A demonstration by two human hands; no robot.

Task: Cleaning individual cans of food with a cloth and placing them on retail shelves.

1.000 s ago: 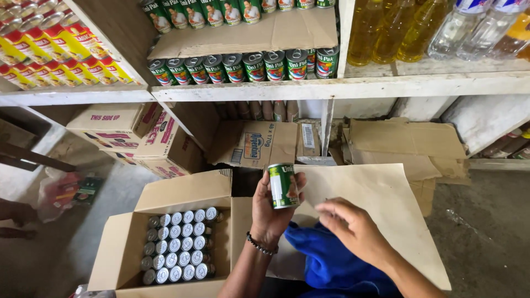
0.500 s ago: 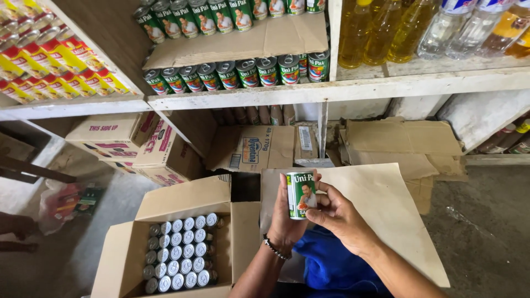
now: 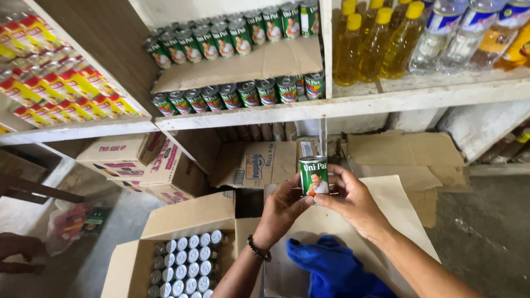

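Observation:
A green tin can (image 3: 313, 175) with a picture label is held upright between both hands at chest height. My left hand (image 3: 282, 211), with a bead bracelet on the wrist, grips its left side and bottom. My right hand (image 3: 353, 200) pinches its right side. Below the hands lies a blue cloth (image 3: 331, 267) on a sheet of brown cardboard (image 3: 397, 209). To the lower left stands an open cardboard box (image 3: 182, 221) with several silver-topped cans (image 3: 187, 262) packed in rows.
White shelves (image 3: 342, 102) above hold rows of green cans (image 3: 243, 94) under a cardboard sheet, more cans on top, yellow oil bottles (image 3: 375, 41) at right and red-yellow packs (image 3: 49, 94) at left. Cartons (image 3: 143, 163) sit under the shelf. Another person's foot (image 3: 19, 251) shows at far left.
The can has risen and turned upright with its label facing me. My right hand came up from the cardboard and took hold of the can's right side.

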